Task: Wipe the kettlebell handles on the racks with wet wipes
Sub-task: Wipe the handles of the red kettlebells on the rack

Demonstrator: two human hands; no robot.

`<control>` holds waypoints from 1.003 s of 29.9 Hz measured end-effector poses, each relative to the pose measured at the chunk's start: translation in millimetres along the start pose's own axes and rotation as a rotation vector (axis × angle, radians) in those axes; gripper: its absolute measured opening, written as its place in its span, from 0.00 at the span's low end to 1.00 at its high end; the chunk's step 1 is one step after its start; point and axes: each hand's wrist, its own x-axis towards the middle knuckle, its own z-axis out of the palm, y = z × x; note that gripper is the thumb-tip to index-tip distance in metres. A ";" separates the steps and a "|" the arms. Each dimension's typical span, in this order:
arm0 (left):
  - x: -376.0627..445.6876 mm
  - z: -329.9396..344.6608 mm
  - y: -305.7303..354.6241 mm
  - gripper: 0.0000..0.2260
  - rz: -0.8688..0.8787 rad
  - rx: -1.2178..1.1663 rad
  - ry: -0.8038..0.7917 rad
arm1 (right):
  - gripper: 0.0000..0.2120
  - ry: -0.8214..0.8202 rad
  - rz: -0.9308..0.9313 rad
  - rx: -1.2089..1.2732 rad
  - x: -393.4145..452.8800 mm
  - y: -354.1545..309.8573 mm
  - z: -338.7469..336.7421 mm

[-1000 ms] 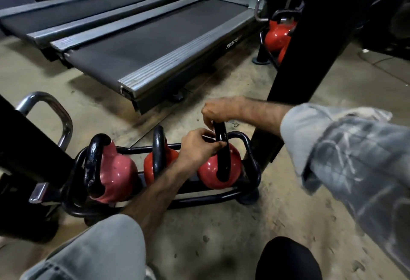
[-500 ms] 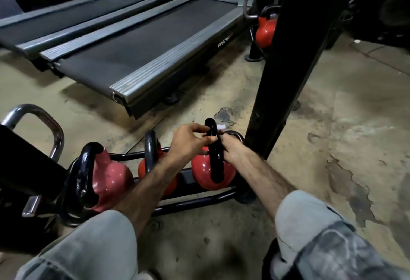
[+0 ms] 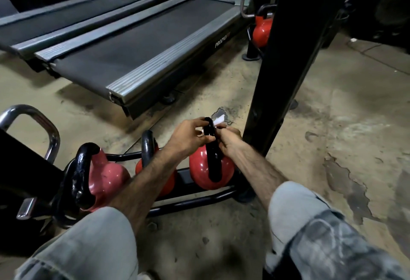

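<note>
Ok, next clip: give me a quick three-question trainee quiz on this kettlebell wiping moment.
1. True or false: both hands are at the handle of the rightmost kettlebell on the low rack.
2. Which hand holds the white wipe? A) left hand B) right hand C) neither
3. Fill in: counting only the low rack in front of the person, ___ kettlebells sit on it.

Key:
1. True. The left hand grips the handle near its top and the right hand is against its other side.
2. B. The wipe sticks out above the right hand's fingers.
3. Three: the rightmost one, the middle kettlebell and the paler left kettlebell.
</note>
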 end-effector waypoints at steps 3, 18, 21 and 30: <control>3.6 -3.1 -3.3 0.25 0.044 0.129 0.010 | 0.12 0.131 -0.027 -0.117 5.7 2.9 3.0; 10.1 3.4 -17.1 0.27 0.034 0.070 0.118 | 0.15 -0.129 -0.534 -0.871 -9.6 -39.9 -1.5; 10.6 7.4 -16.3 0.24 0.009 0.040 0.167 | 0.15 -0.291 -0.668 -1.334 1.9 -60.0 7.0; 7.2 11.2 -21.4 0.17 -0.045 0.071 0.232 | 0.20 -0.738 -0.410 -2.291 32.5 -95.9 79.4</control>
